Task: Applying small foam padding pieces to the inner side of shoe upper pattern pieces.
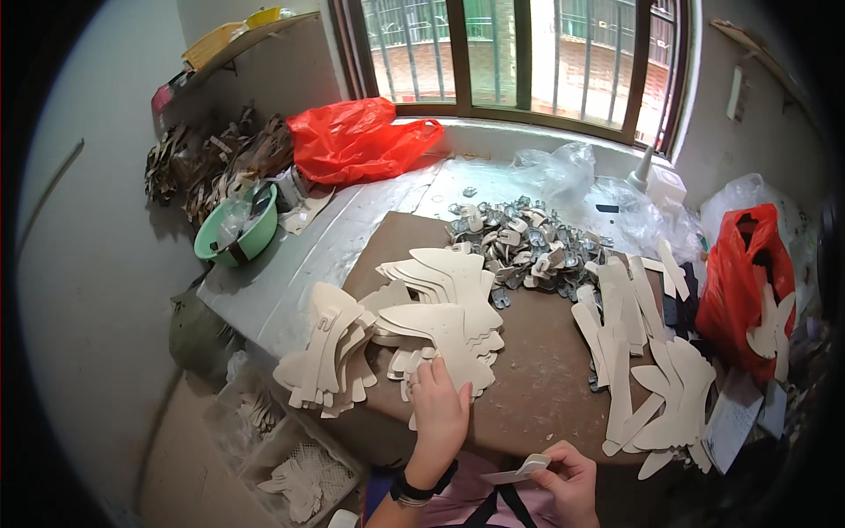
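My left hand [440, 407], a dark band on its wrist, reaches to a stack of cream, flat-cut shoe pieces [431, 319]. Its fingers are stretched out and touch the near edge of the pieces, with the thumb apart. Close to my lap, my right hand [568, 480] pinches a narrow cream piece [515, 476] between thumb and fingers; its tip is folded or overlapped by a smaller part, I cannot tell which. Left of the big stack lies another fanned pile of cream pieces [327, 352].
A heap of small grey metal-and-cream parts [528, 242] lies farther back on the brown board [537, 370]. Long cream strips [616, 352] and shaped pieces [678, 400] lie at the right, beside a red bag [739, 299]. A green basin [268, 224] stands left; crates [330, 493] sit below.
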A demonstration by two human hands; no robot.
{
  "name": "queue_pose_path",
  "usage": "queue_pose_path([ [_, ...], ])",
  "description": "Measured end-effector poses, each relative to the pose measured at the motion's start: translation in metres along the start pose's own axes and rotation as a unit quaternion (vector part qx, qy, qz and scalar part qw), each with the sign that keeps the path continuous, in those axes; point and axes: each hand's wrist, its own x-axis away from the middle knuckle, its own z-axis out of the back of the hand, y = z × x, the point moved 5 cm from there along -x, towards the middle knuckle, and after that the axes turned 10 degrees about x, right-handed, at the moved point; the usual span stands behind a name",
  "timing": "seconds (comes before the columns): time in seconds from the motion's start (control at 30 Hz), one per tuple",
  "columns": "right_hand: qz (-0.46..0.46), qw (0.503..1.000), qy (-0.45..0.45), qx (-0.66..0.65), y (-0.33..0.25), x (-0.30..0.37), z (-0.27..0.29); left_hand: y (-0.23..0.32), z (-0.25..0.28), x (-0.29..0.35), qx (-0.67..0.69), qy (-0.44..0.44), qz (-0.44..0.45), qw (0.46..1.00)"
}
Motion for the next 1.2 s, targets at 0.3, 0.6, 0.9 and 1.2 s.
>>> queue_pose_path([
  [0.3, 0.006, 1.000, 0.002, 0.006, 0.005, -0.009, 0.005, 0.004, -0.019, -0.003, 0.074, 0.038, -0.061, 0.995],
  [0.6, -0.084, 0.938, -0.197, -0.274, 0.047, -0.084, -0.055, -0.065, -0.030, -0.022, 0.665, -0.091, 0.217, 0.709],
  [0.9, -0.143, 0.954, -0.142, -0.222, 0.066, -0.097, -0.071, -0.020, 0.130, 0.016, 0.550, 0.092, 0.061, 0.828],
  [1.2, 0.025, 0.996, -0.076, -0.037, -0.035, -0.006, 0.000, 0.019, 0.036, 0.065, 0.418, -0.122, 0.091, 0.896],
])
